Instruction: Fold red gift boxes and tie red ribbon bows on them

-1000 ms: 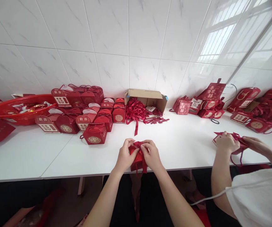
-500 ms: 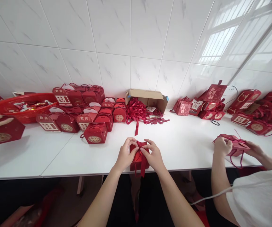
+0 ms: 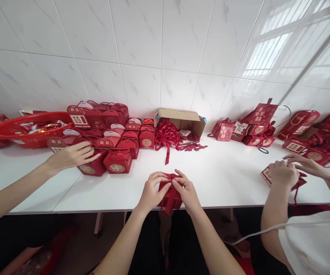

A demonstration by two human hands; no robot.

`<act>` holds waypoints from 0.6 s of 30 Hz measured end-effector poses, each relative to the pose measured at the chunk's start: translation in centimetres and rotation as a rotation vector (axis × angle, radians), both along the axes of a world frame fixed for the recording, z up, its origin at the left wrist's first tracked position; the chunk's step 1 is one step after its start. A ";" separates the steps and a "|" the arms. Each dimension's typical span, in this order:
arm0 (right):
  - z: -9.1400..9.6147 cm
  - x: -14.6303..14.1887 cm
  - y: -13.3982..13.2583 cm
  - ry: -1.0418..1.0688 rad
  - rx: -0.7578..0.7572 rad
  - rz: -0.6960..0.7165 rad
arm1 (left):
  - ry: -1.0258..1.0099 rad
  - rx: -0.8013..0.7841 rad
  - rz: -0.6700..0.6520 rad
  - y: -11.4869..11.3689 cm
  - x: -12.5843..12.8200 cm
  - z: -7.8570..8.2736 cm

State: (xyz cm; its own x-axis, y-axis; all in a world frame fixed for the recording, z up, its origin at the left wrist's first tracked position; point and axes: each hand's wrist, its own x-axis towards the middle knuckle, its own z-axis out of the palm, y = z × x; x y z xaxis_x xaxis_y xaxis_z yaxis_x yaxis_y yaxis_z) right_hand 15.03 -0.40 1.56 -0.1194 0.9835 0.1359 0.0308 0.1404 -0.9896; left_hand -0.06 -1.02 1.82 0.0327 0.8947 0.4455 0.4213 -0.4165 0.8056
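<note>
A small red gift box (image 3: 167,191) stands at the near edge of the white table (image 3: 216,172), with a red ribbon (image 3: 171,198) across its top and hanging down its front. My left hand (image 3: 151,191) grips the box's left side, fingers pinched at the ribbon on top. Pressed against its right side, my right hand (image 3: 185,191) pinches the same ribbon. Both hands are closed on it.
A person's arm from the left sets a red box (image 3: 91,165) among several finished red boxes (image 3: 119,160). A red basin (image 3: 28,130) sits far left. An open carton of ribbons (image 3: 179,124) stands at the wall. A person at right handles another box (image 3: 282,176).
My hands have pressed lower on the box and ribbon. The person at left has brought a red box across to the group of boxes. The person at right lowered their box to the table.
</note>
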 end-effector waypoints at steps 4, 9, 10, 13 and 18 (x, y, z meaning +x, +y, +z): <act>-0.2 0.5 -1.1 -0.128 0.050 -0.009 | -0.139 -0.139 -0.024 0.2 -0.6 -0.2; -0.3 1.9 -1.6 -0.284 0.181 -0.071 | -0.073 -0.203 -0.145 -0.1 -1.4 0.7; -0.1 2.1 -1.6 -0.318 0.217 -0.090 | -0.051 -0.189 -0.152 -0.2 -1.5 0.9; 0.9 2.9 -1.8 -0.450 0.330 -0.130 | 0.011 -0.117 -0.133 -0.7 -1.5 1.6; 4.2 4.6 -3.1 -0.525 0.316 0.228 | 0.130 -0.052 -0.109 -1.3 -1.2 2.4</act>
